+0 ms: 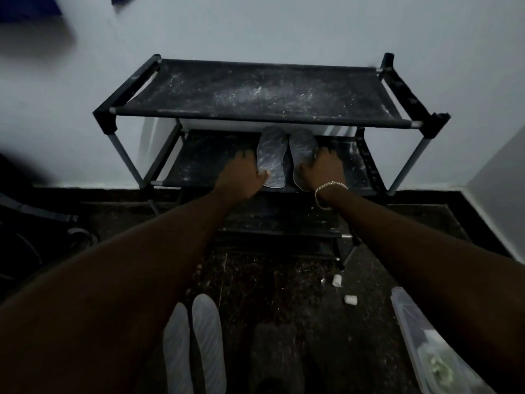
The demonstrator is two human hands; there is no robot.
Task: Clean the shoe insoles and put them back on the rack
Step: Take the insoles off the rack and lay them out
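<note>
A: Starting at the bottom of the frame, we have a second pair of pale insoles lying side by side on the dark floor, left of centre. At lower right there's a clear container with something greenish in it, and two small white scraps just above it.

B: And further up, at mid-frame?

A: Both our arms reach to the rack. On its second shelf two dark insoles lie flat, heels toward us, close together. Our left hand rests spread at the outer edge of the left one, thumb on its heel. Our right hand, bracelet at the wrist, lies spread over the outer edge of the right one. Neither hand looks closed around anything; they press or steady rather than grip.

B: How do we expect them to handle?

A: Light, thin and floppy, we judge. Pinched at one end they would droop, so we'd hold each at mid-length, or by the heel with fingers under the arch. The streaked faces may be damp and a little slick.

B: Beyond that?

A: The dusty top shelf, then the pale wall.
</note>
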